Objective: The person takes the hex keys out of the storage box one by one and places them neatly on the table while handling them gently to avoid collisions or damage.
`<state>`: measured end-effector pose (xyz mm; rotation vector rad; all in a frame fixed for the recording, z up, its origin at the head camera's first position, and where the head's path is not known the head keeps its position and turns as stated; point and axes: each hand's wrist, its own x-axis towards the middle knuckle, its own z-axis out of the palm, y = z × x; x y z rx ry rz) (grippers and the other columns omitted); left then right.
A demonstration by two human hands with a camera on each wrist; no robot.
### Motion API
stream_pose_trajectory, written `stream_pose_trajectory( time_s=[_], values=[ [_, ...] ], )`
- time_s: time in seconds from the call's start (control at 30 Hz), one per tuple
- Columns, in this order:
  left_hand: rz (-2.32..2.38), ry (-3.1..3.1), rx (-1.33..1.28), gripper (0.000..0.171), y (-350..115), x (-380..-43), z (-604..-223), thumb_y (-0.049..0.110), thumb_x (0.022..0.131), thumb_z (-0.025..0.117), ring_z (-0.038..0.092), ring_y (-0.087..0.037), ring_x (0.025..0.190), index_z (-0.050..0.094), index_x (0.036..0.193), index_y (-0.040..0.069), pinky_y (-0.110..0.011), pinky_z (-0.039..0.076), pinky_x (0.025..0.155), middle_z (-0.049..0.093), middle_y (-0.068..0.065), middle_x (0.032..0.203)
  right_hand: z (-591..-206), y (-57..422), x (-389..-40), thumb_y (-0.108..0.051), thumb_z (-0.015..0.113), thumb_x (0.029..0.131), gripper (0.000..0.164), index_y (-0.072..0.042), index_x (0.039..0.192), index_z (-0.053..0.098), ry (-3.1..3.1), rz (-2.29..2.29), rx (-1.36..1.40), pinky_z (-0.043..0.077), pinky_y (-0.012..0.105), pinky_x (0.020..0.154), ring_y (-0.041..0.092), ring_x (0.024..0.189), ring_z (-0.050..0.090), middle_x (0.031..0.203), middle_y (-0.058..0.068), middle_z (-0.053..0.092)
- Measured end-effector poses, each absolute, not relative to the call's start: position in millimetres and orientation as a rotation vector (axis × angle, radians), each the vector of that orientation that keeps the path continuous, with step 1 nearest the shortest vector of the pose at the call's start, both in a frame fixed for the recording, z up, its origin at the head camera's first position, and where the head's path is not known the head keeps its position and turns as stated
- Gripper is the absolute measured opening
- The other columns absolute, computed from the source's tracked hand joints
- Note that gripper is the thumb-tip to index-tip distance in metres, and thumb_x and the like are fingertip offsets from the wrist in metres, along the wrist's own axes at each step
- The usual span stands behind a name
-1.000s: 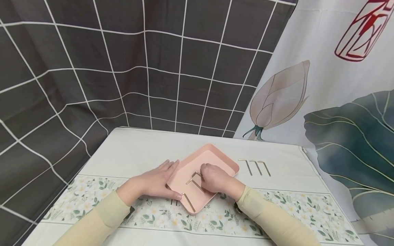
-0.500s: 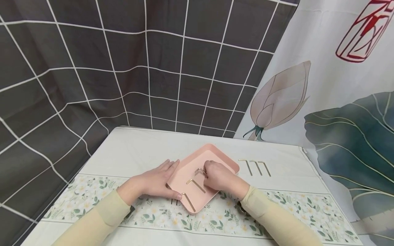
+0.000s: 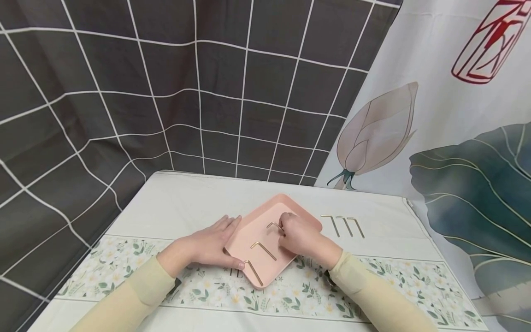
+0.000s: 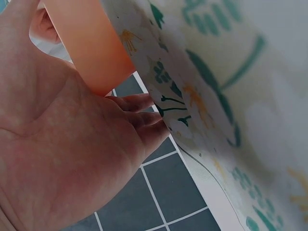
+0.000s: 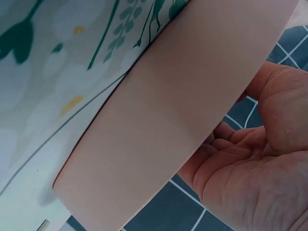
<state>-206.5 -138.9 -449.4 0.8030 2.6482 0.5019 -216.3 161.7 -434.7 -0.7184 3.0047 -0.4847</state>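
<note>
A pink rectangular tray (image 3: 249,230) lies at an angle on the table. Along its left side rests my left hand (image 3: 213,244), fingers extended against the outer wall and thumb at the near rim. Inside the tray, my right hand (image 3: 302,236) pinches an L-shaped hex key (image 3: 274,225) with curled fingers; the key's long arm is mostly hidden by the hand. Two more brass-coloured hex keys lie in the tray: one in the middle (image 3: 265,251) and another by the near corner (image 3: 254,273). In the right wrist view, the tray wall (image 5: 159,110) hides the fingertips.
Right of the tray, three hex keys (image 3: 345,227) lie side by side on the white tablecloth (image 3: 191,196). A floral band (image 3: 207,295) crosses the cloth's near half. Dark grid-patterned fabric (image 3: 220,110) hangs behind and to the left, printed pale fabric (image 3: 386,166) to the right.
My right hand has shifted slightly right and away from me inside the tray, drawing the pinched hex key apart from the middle one. The left hand and tray stay put.
</note>
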Motion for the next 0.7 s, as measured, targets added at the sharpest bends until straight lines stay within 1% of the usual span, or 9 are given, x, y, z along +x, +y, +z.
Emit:
stream_pose_trajectory(
  time_s=[0.23, 0.43, 0.7],
  values=[
    [0.51, 2.643, 0.802, 0.143, -138.6, -206.6, -448.6, 0.091, 0.082, 0.072, 0.011, -0.04, 0.171, 0.011, 0.179, 0.007, -0.061, 0.026, 0.134, 0.018, -0.025, 0.183, -431.7, 170.3, -217.1, 0.001, 0.079, 0.081, 0.023, -0.004, 0.096, 0.062, 3.072, -0.426, -0.705, 0.047, 0.028, 0.056, 0.014, 0.067, 0.053, 0.079, 0.0, 0.056],
    [0.499, 2.643, 0.798, 0.143, -139.0, -206.2, -449.0, 0.092, 0.082, 0.071, 0.011, -0.04, 0.171, 0.01, 0.18, 0.007, -0.062, 0.026, 0.133, 0.017, -0.024, 0.183, -428.9, 176.6, -217.4, 0.0, 0.08, 0.082, 0.023, -0.003, 0.098, 0.062, 3.088, -0.434, -0.648, 0.048, 0.03, 0.059, 0.016, 0.069, 0.052, 0.082, 0.001, 0.055],
    [0.506, 2.638, 0.796, 0.143, -139.4, -206.0, -448.7, 0.091, 0.083, 0.071, 0.011, -0.04, 0.171, 0.009, 0.18, 0.007, -0.062, 0.027, 0.133, 0.016, -0.024, 0.183, -421.9, 187.0, -217.1, 0.0, 0.074, 0.086, 0.022, -0.005, 0.102, 0.06, 3.04, -0.516, -0.53, 0.047, 0.032, 0.058, 0.018, 0.07, 0.054, 0.084, 0.004, 0.055]
  ],
)
